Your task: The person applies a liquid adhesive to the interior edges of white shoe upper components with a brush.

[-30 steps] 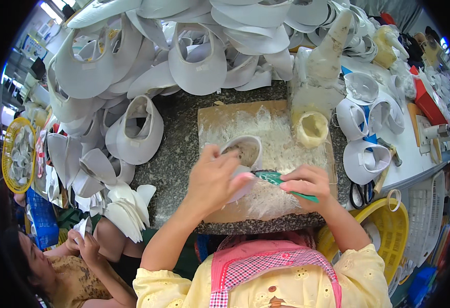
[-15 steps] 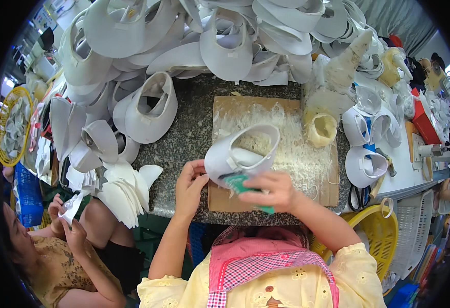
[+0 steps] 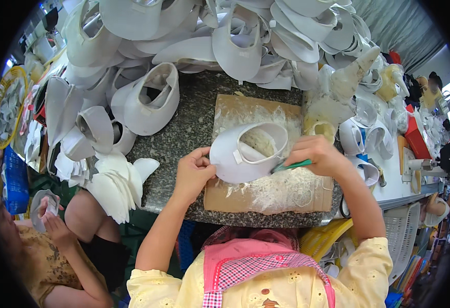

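A white visor-shaped piece (image 3: 226, 160) with an oval opening and a small front tab rests over a glue-smeared cardboard sheet (image 3: 271, 200). My left hand (image 3: 193, 174) pinches its left edge between thumb and fingers. In my right hand (image 3: 317, 155) is a green-handled brush (image 3: 299, 164), closed in the fingers. Its pale tip meets the lower right edge of the piece, by the rim of the opening. Beyond my right hand stands a lumpy, glue-crusted container (image 3: 323, 128), partly hidden by that hand.
White visor-shaped pieces (image 3: 238, 51) pile up along the back of the speckled stone table (image 3: 194, 108). Flat white cut pieces (image 3: 114, 185) lie at its left edge. A co-worker (image 3: 66, 246) handles a white piece at the lower left. A yellow basket (image 3: 327, 238) sits below the right edge.
My right hand and the brush have moved right and up, from the piece's lower front to its right side. The piece has turned and shifted slightly right; my left hand keeps its hold.
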`<act>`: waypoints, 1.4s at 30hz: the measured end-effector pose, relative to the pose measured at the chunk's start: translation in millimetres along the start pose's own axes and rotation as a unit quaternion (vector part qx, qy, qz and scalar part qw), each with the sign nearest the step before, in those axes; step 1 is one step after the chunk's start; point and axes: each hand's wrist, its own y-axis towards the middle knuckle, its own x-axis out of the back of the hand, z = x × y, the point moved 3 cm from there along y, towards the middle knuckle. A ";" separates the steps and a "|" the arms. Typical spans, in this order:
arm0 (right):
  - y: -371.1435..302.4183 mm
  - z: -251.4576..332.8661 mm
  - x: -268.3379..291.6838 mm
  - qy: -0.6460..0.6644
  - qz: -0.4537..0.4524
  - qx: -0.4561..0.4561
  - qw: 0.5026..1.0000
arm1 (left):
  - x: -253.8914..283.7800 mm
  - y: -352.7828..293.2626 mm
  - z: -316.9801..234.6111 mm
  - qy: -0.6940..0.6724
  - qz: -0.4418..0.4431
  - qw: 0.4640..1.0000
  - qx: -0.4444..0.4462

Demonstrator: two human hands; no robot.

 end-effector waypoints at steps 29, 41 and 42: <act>-86.4 9.9 51.5 0.162 -0.386 -0.251 0.872 | -24.2 -14.3 -59.1 0.059 0.071 0.984 -0.150; -136.8 -15.4 28.7 0.022 -0.471 -0.202 0.858 | -30.0 -14.7 -109.0 0.419 0.035 0.862 -0.284; -150.4 -17.6 26.9 0.166 -0.576 -0.297 0.743 | -29.4 -16.7 -111.8 0.445 0.070 0.838 -0.308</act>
